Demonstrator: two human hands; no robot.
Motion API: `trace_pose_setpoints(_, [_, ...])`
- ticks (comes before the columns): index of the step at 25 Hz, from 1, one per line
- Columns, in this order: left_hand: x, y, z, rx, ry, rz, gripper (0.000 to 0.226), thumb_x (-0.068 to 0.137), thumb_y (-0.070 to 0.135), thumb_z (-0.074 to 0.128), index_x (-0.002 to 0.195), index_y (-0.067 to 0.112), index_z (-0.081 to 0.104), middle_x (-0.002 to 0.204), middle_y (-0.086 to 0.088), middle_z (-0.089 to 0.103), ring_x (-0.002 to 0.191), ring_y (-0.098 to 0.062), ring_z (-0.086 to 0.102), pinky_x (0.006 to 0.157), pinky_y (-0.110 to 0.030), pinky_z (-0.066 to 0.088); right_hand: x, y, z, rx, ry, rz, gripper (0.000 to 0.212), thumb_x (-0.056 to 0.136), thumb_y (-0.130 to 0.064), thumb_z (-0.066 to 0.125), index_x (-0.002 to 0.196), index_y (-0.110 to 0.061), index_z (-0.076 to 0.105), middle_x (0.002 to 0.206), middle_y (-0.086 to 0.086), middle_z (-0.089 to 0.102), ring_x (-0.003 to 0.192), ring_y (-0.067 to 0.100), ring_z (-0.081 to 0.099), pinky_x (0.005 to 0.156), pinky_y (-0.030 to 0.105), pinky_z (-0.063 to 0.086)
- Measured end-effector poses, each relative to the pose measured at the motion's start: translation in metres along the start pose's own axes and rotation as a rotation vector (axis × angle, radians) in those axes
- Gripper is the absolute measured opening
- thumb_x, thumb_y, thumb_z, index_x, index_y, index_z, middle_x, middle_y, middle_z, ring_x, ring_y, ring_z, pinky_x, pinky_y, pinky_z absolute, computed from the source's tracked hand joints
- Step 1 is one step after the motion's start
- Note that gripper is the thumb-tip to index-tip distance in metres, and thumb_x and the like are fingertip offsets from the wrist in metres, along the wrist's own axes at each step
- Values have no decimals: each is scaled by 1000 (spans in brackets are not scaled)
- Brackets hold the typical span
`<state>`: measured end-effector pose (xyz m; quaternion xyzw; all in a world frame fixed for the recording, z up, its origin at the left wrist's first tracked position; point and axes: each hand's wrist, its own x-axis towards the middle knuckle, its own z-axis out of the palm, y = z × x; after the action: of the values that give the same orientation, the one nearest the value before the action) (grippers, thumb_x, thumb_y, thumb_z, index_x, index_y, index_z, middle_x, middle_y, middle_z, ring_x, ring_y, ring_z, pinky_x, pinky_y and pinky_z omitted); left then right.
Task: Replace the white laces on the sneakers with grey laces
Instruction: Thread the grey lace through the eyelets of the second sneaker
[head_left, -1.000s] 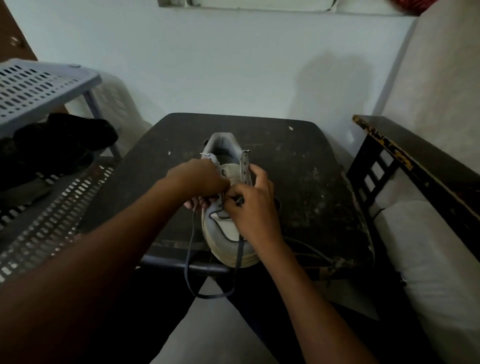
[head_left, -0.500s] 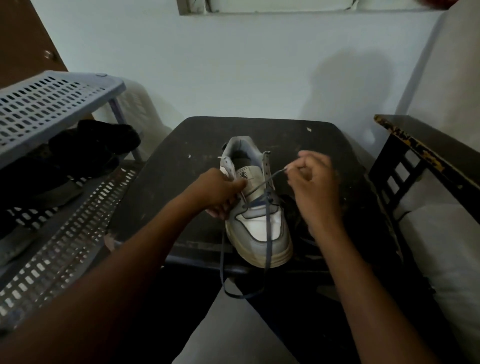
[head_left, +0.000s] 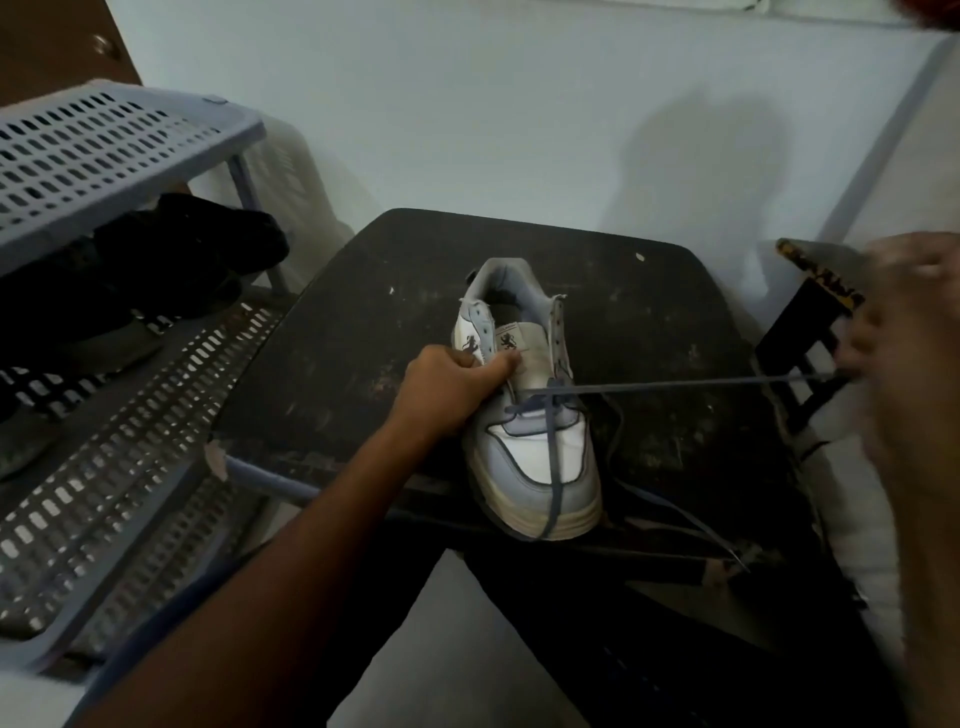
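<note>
A white and grey sneaker (head_left: 530, 452) stands on a dark worn table (head_left: 332, 353), toe towards me. A grey lace (head_left: 675, 385) is threaded through its lowest eyelets. My left hand (head_left: 452, 384) grips the sneaker's left side at the tongue and holds it down. Far out at the right edge, blurred, my right hand (head_left: 898, 353) pinches one end of the lace and holds it stretched taut from the eyelets. The lace's other end runs down over the toe and hangs off the table's front edge.
A grey perforated plastic shoe rack (head_left: 104, 156) stands at the left with dark shoes (head_left: 171, 265) on its shelf. A dark wooden bench arm (head_left: 815, 275) and a pale cushion (head_left: 841, 499) lie at the right. My dark-trousered legs sit under the table's front.
My right hand has pulled the lace end far out to the right, drawing it taut through the eyelets. My left hand stays on the sneaker's tongue side.
</note>
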<state>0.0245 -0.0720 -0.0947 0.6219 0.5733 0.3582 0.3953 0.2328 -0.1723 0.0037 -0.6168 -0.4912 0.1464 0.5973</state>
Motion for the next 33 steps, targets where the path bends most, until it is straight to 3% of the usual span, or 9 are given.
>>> trace_pose_setpoints(5, [-2,-2,2,-36,-19,-12,56,77,53,73,46,21,40,42,5,38,38,-10,32,48,-25,30,-37,14,63,-482,-386,-89,19,87,-39,64,105,-35,68,78,-11,64,69,4,61,62,21,46])
trace_pose_setpoints(10, [0,3,-1,-38,-65,-78,52,81,50,71,50,20,43,40,5,41,36,-10,39,40,-19,35,-48,28,89,-627,-407,-87,12,88,-37,65,80,-28,67,69,-13,57,69,9,59,58,21,39])
trace_pose_setpoints(13, [1,2,-2,-102,-105,-105,48,83,49,71,58,14,48,43,0,39,34,-13,37,37,-19,34,-32,16,61,-431,-87,-151,12,93,-22,59,81,-22,61,73,-8,56,62,-3,48,54,9,33])
trace_pose_setpoints(17, [2,0,-2,-100,-99,-114,46,81,51,71,66,11,54,44,-2,40,32,-13,37,38,-20,35,27,38,-54,-94,277,5,42,97,-33,47,84,6,54,73,26,49,54,1,42,61,32,35])
trace_pose_setpoints(19, [3,0,-1,-98,-78,-112,48,81,49,73,61,13,49,44,-2,39,33,-13,36,38,-21,34,16,43,-53,-8,358,99,48,90,-48,47,84,-3,59,72,17,52,59,9,46,61,33,39])
trace_pose_setpoints(22, [0,1,0,-168,-80,-127,48,82,46,73,62,12,46,46,-3,35,33,-14,31,38,-20,29,-3,35,-12,174,414,111,17,88,-41,52,83,-30,63,78,-6,57,67,9,51,60,24,42])
trace_pose_setpoints(27, [-3,3,3,-111,-53,-134,49,80,48,74,54,17,46,42,1,39,31,-11,34,37,-19,31,3,27,-32,219,627,48,23,91,-42,49,98,-22,58,76,-2,55,58,11,47,52,29,41])
trace_pose_setpoints(29, [-3,3,3,-111,-28,-133,50,80,48,74,52,18,45,44,1,39,32,-10,35,37,-19,31,-2,26,-38,290,519,131,23,94,-44,49,94,-23,60,64,-8,53,48,8,43,46,26,37])
trace_pose_setpoints(33, [-8,4,3,-210,-9,-139,54,81,46,74,48,20,40,43,2,36,34,-12,30,39,-18,27,-19,-3,-24,536,-319,202,25,93,-23,48,71,-22,61,45,-14,35,37,1,22,38,16,12])
